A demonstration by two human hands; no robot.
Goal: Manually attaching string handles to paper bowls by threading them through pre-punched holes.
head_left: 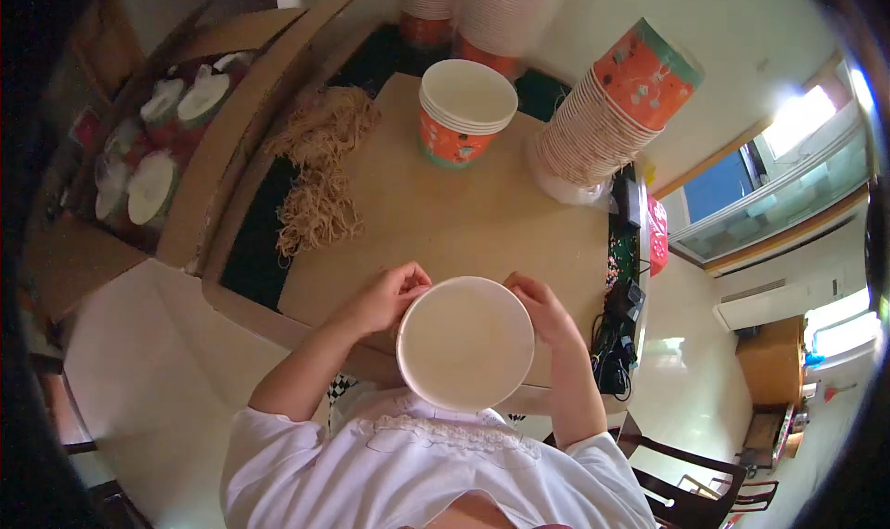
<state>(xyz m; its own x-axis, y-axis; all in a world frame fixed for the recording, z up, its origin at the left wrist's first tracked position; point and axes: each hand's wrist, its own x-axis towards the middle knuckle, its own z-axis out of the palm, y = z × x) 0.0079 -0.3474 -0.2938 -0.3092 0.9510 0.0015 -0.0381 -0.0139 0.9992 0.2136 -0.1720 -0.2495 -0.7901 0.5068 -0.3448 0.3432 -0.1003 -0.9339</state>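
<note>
A white-lined round paper bucket [465, 344] is close to my chest, its open mouth facing up. My left hand [394, 297] has its fingers curled at the upper left of the rim. At the upper right of the rim, the bent fingers of my right hand [540, 308] grip the same bucket. The bucket hides some fingertips and its own outer wall. Farther back on the board stands a short nested stack of orange and green paper buckets [456, 141]. A bundle of tan twine [320, 181] lies to its left.
A tall stack of nested buckets [607, 112] leans at the right. More stacks [487, 19] stand against the wall. An open cardboard box [218, 149] with wrapped buckets is at the left. Black cables and adapters [619, 330] lie along the table's right edge, near a dark chair [691, 478].
</note>
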